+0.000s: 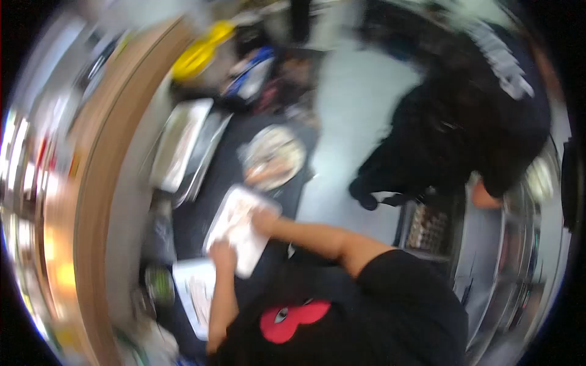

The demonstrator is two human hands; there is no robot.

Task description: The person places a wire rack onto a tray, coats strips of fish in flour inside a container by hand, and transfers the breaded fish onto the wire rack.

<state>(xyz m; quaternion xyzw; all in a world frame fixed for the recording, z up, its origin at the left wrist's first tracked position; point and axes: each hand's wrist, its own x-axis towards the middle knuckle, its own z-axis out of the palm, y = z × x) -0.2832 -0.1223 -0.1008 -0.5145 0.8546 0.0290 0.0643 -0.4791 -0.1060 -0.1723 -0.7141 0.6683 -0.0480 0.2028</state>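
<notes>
A white rectangular tray (247, 263) lies tilted on the dark counter, with pale pieces (240, 210) in it that are too blurred to name. My left hand (223, 252) is at the tray's near left edge. Over the tray's right side is my right hand (264, 223), touching or just above the pale pieces. Motion smears the fingers of both hands, so their grip does not show. Close to my left forearm sits a second white tray (186, 277) holding long pale pieces (200, 297). Beyond the first tray stands a round, pale container (292, 152) with orange-pink contents (268, 171).
A long white tray (181, 146) rests by the wall at left, below a wooden ledge (97, 183). Yellow items (198, 58) sit at the far end. A small container with green contents (160, 284) is lower left. Another person (470, 116) in black bends at right.
</notes>
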